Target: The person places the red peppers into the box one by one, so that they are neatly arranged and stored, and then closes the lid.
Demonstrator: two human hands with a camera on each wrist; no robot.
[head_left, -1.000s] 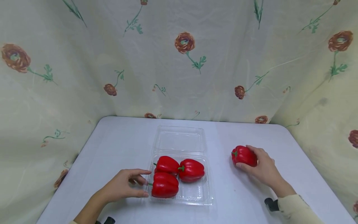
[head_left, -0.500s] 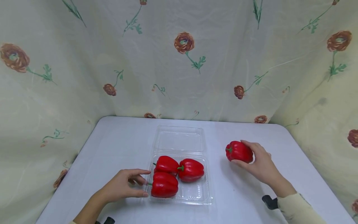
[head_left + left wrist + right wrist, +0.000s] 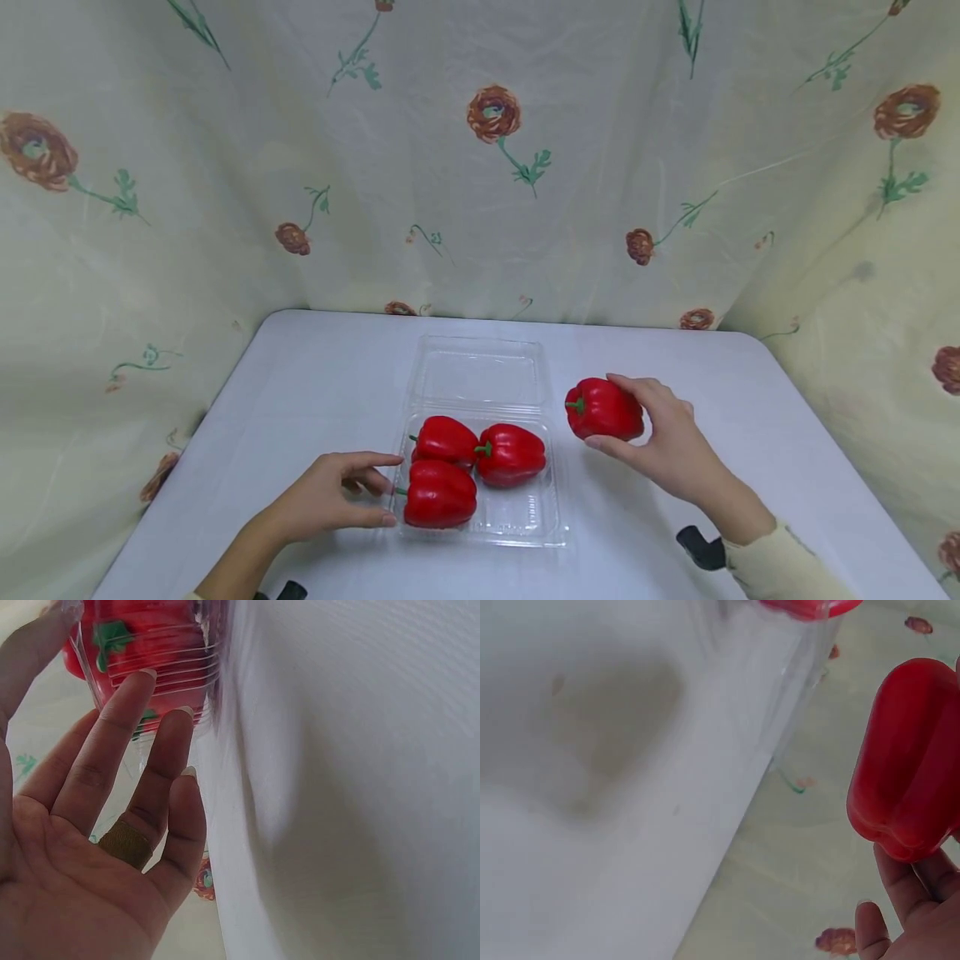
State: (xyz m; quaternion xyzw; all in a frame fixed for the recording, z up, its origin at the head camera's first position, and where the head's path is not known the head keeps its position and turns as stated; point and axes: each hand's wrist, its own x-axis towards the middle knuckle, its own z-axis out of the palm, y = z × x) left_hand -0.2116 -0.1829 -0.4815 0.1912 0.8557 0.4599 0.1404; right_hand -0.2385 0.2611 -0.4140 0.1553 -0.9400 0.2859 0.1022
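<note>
A red bell pepper [image 3: 609, 410] with a green stem is held above the table by my right hand [image 3: 667, 442], thumb on the near side and fingers on the far side. In the right wrist view the pepper [image 3: 907, 757] shows its smooth lobed side. To its left lies a clear plastic clamshell box [image 3: 525, 521], lid folded back. Three more red peppers sit inside: one at the back left [image 3: 444, 438], one at the right [image 3: 512, 455], one at the front left [image 3: 441, 495]. My left hand [image 3: 333, 497] spreads loosely at the box's left wall, fingertips [image 3: 142, 679] right against the ribbed plastic.
The box's transparent lid [image 3: 480, 375] lies flat toward the back of the white table [image 3: 330, 375]. A flowered curtain [image 3: 390, 167] hangs behind and along both sides. Dark wrist camera mounts [image 3: 701, 547] show near the cuffs.
My right hand has lifted the pepper off the table and carried it left toward the box. The left hand and the three boxed peppers have stayed in place.
</note>
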